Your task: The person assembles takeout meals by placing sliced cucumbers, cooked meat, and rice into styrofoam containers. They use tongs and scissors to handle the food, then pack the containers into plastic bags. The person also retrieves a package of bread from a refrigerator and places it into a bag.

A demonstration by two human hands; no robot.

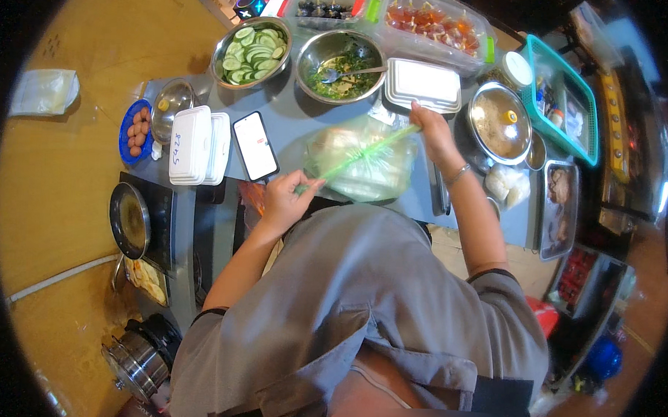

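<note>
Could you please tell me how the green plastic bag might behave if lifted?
The green plastic bag looks thin and wrinkled, so it would probably flop. Bulging sides suggest it is filled and may shift shape. Being glossy, it could feel slippery.

Both my hands are in front of my grey shirt (390, 277). My left hand (294, 202) is the nearer one to the shirt, ahead of its left side, with thumb and fingers pressed together. My right hand (432, 135) reaches farther from the shirt, ahead of its right side, its fingers also in a pinch. My bare left forearm (248, 257) and right forearm (479, 213) slant inward from the shirt's sleeves; a thin bracelet (462, 171) circles my right wrist.
</note>
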